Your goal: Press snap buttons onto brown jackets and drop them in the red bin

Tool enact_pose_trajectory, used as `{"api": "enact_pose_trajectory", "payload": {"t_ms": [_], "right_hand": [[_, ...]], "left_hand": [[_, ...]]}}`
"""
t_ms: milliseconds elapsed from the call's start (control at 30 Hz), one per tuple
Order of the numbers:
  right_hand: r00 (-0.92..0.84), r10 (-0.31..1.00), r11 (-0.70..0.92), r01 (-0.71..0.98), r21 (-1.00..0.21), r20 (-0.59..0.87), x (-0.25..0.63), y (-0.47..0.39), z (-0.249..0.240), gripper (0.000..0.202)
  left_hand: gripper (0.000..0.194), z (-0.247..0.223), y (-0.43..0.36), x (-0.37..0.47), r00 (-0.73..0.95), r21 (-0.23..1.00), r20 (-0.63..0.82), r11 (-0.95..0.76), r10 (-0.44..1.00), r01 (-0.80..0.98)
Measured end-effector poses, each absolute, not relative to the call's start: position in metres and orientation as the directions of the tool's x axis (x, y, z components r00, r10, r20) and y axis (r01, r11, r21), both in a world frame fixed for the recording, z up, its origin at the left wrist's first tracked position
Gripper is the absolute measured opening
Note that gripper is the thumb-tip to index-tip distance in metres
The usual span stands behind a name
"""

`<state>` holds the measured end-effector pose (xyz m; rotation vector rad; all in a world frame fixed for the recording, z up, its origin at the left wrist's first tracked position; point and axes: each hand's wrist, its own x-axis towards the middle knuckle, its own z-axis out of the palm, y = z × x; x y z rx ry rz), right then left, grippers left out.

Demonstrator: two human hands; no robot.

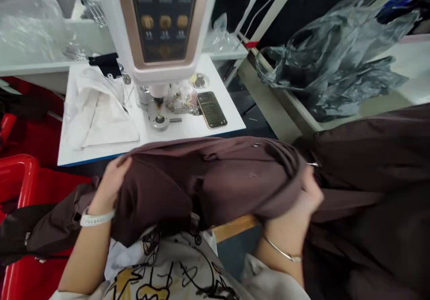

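Note:
A dark brown-purple garment (235, 183) is stretched between my two hands, in front of the white table's near edge. My left hand (114, 181) is closed on its left end, thumb on top. On the other side, my right hand (307, 194) grips the folded right end, its fingers partly hidden by cloth and slightly blurred. Small shiny snaps or eyelets show on the fabric near the right. Just beyond the garment stands a white press machine (164, 73) with a dark panel of buttons; its round lower die (159, 120) is bare.
On the white table (148, 143) lie a white cloth bag (104, 116), a phone (211, 109) and a clear bag of small parts (183, 97). Red bins (23, 170) stand left. More dark garments (376, 192) and grey plastic bags (339, 58) are at right.

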<state>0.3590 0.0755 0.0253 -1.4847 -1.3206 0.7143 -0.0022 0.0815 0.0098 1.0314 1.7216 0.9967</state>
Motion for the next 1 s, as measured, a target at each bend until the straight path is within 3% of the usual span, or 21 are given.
{"api": "enact_pose_trajectory", "payload": {"t_ms": [33,100,167,233,300,400,467,567,633,700,800,900,933,1000], "right_hand": [[0.267,0.958,0.025,0.287,-0.958,0.105,0.357,0.079,0.018,0.056],[0.287,0.956,-0.081,0.088,-0.993,-0.053,0.343,0.086,0.005,0.059],[0.249,0.954,-0.158,-0.049,-0.986,-0.165,0.324,0.092,-0.001,0.059],[0.188,0.952,-0.214,-0.159,-0.964,-0.242,0.305,0.094,0.002,0.059],[0.116,0.937,-0.288,-0.281,-0.915,-0.331,0.29,0.091,0.011,0.06],[-0.004,0.886,-0.42,-0.426,-0.801,-0.463,0.273,0.079,0.027,0.058],[-0.076,0.854,-0.486,-0.473,-0.735,-0.515,0.266,0.07,0.031,0.056],[-0.15,0.818,-0.548,-0.499,-0.672,-0.555,0.262,0.065,0.024,0.056],[-0.186,0.796,-0.587,-0.465,-0.663,-0.575,0.263,0.067,0.012,0.059],[-0.202,0.78,-0.622,-0.354,-0.698,-0.593,0.264,0.071,-0.002,0.059],[-0.187,0.813,-0.554,0.047,-0.831,-0.552,0.265,0.079,-0.02,0.05],[-0.052,0.969,-0.188,0.488,-0.852,-0.243,0.263,0.082,-0.022,0.038],[-0.074,0.991,-0.049,0.556,-0.83,-0.108,0.259,0.082,-0.02,0.03],[-0.316,0.949,0.195,0.549,-0.813,0.014,0.249,0.081,-0.014,0.015]], "left_hand": [[0.027,0.001,0.084,-0.015,-0.341,0.852,-0.187,0.325,0.921,0.41],[0.024,-0.012,0.08,-0.025,-0.334,0.606,-0.052,0.296,0.941,0.738],[0.033,-0.017,0.066,-0.01,-0.15,0.434,0.022,0.126,0.988,0.892],[0.047,-0.017,0.05,0.023,0.161,0.489,0.024,-0.152,0.987,0.859],[0.064,-0.018,0.042,0.058,0.377,0.633,-0.02,-0.28,0.926,0.722],[0.086,-0.019,0.048,0.089,0.291,0.776,0.06,-0.228,0.955,0.588],[0.074,-0.015,0.059,0.09,0.253,0.817,0.111,-0.233,0.961,0.528],[0.027,0.001,0.068,0.073,0.426,0.825,-0.032,-0.217,0.904,0.521],[0.021,0.017,0.065,0.055,0.43,0.808,-0.147,-0.143,0.891,0.571],[0.023,0.031,0.059,0.038,0.346,0.793,-0.169,-0.081,0.923,0.604],[0.022,0.037,0.052,0.019,0.268,0.784,-0.189,-0.019,0.945,0.62],[0.02,0.025,0.052,0.013,0.272,0.722,-0.329,0.056,0.904,0.689],[0.019,0.019,0.052,0.014,0.278,0.691,-0.385,0.075,0.88,0.719],[0.017,0.008,0.053,0.018,0.282,0.631,-0.478,0.102,0.832,0.769]]}}
